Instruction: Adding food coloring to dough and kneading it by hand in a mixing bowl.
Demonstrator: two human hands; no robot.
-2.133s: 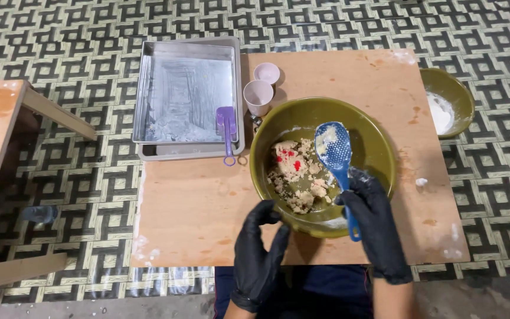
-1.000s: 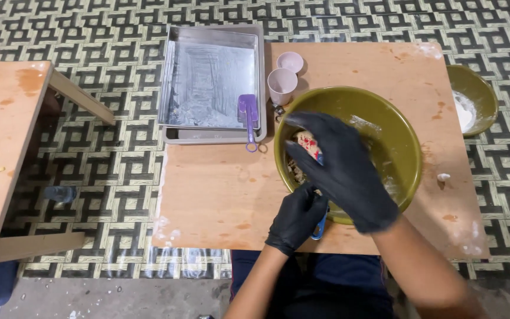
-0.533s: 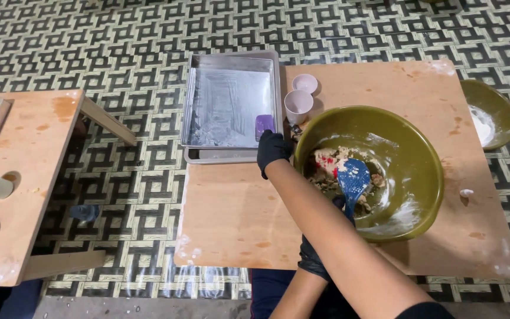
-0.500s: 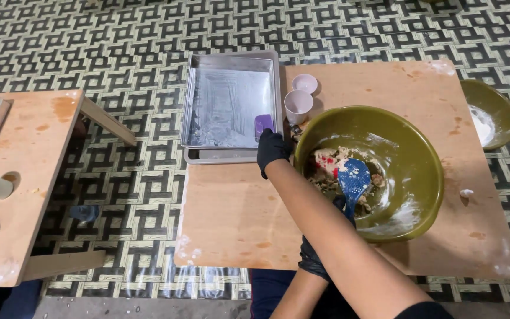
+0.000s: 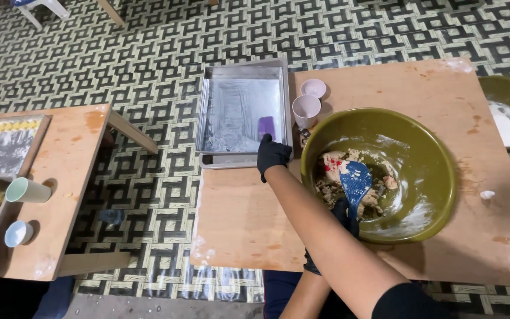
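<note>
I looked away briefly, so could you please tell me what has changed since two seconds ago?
The right hand let go of the blue plastic spoon, crossed left and reached the purple plastic scraper on the metal baking tray. The left hand now holds the spoon. The olive-green bowl stayed put.

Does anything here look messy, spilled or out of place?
Yes, a little. White powder smears the wooden table, with a small white blob lying loose beside the green bowl. The metal tray overhangs the table's edge. The right hand is reaching across to the purple scraper.
</note>
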